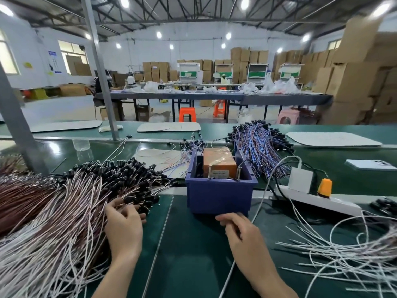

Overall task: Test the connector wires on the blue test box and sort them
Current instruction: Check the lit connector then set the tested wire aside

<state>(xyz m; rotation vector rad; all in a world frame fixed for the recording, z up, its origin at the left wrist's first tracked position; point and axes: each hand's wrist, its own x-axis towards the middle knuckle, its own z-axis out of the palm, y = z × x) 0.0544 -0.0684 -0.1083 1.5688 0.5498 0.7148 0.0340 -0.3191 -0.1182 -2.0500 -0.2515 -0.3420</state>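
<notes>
Three wire piles: big left pile (64, 211), purple pile (257, 143) behind, white pile (354, 261) right. One blue box (219, 196) sits centre. Left hand (124, 220) grips wires at the left pile's edge, beside the box; right hand (238, 229) is curled against the box front, can't tell if holding anything.

Open green mat (193, 254) hemmed by wire heap (64, 201) left, blue test box (219, 196) ahead, loose wires (343, 257) right.
</notes>
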